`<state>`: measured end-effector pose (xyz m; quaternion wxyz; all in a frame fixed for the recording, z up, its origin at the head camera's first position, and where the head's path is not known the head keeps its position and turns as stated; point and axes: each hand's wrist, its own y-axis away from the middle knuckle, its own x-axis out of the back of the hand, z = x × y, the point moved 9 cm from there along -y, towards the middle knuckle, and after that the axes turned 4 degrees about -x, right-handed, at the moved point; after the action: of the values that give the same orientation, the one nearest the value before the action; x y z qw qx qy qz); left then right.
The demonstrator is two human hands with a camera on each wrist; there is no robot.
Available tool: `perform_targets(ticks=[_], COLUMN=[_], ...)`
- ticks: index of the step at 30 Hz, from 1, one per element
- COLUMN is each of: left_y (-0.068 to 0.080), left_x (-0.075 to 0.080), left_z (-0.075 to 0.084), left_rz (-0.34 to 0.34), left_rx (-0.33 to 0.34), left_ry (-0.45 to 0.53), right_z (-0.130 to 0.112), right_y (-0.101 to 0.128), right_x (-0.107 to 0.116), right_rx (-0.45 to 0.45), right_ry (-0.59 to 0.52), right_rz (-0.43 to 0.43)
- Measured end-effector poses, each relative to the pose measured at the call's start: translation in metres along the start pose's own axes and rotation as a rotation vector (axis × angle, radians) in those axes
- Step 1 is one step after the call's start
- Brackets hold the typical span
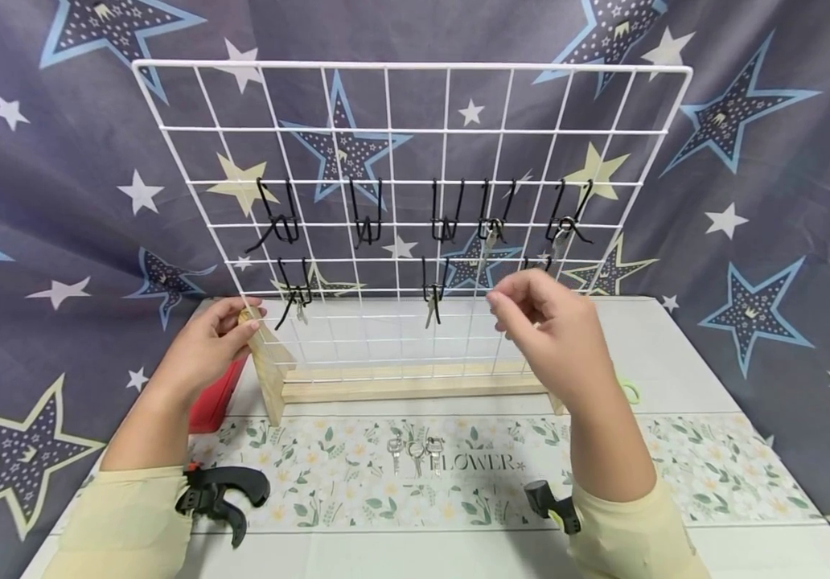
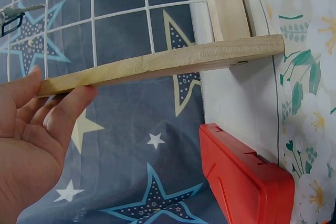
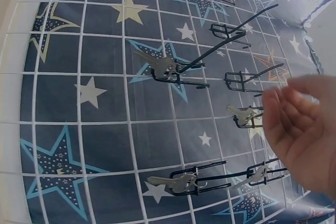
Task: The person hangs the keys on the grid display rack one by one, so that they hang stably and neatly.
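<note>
The left hand (image 1: 205,346) is holding the wooden side post (image 2: 157,64) of the white wire grid (image 1: 415,129), its fingers (image 2: 65,111) resting against the wood. The grid is standing upright on the table (image 1: 675,354). The right hand (image 1: 548,326) is hovering before the black hooks (image 3: 226,30), fingers loosely curled and holding nothing, near a hanging key (image 3: 242,113).

white wire grid (image 1: 415,129), black hooks (image 1: 367,221), red box (image 2: 247,174), grey-blue star-print backdrop (image 1: 60,161), floral white-green table runner (image 1: 675,466), pale yellow sleeves (image 1: 125,523)
</note>
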<state>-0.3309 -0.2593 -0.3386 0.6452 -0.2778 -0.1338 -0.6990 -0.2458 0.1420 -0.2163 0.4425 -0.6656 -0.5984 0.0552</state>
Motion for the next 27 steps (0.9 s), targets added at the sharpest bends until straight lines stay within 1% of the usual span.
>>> perform_targets(ticks=[2,4,9,13,20,24,27], left_y=[0.0,0.0,0.0,0.0,-0.001,-0.001,-0.001], left_x=[0.0,0.001,0.001,0.0,0.0,0.001,0.001], left_z=[0.0,0.0,-0.001,-0.001,0.0,-0.001,-0.001], left_rz=[0.006,0.01,0.011,0.011,0.008,0.015,0.01], left_rx=[0.002,0.003,-0.001,-0.007,-0.016,-0.013,-0.007], left_ry=[0.001,0.002,-0.001,-0.003,0.005,0.0,0.003], right_z=[0.0,0.002,0.014,0.028,0.054,0.067,0.076], right_y=[0.004,0.008,0.021,0.033,0.055,0.068,0.077], right_x=[-0.009,-0.021,-0.057,-0.085,-0.126,-0.144,-0.156], right_rx=[0.03,0.045,0.028,0.008,-0.059,-0.113,-0.153], right_ry=[0.005,0.038,0.144,0.197,0.25,0.28,0.298], right_rz=[-0.076,-0.162,-0.367,-0.487,-0.679,-0.805,-0.881])
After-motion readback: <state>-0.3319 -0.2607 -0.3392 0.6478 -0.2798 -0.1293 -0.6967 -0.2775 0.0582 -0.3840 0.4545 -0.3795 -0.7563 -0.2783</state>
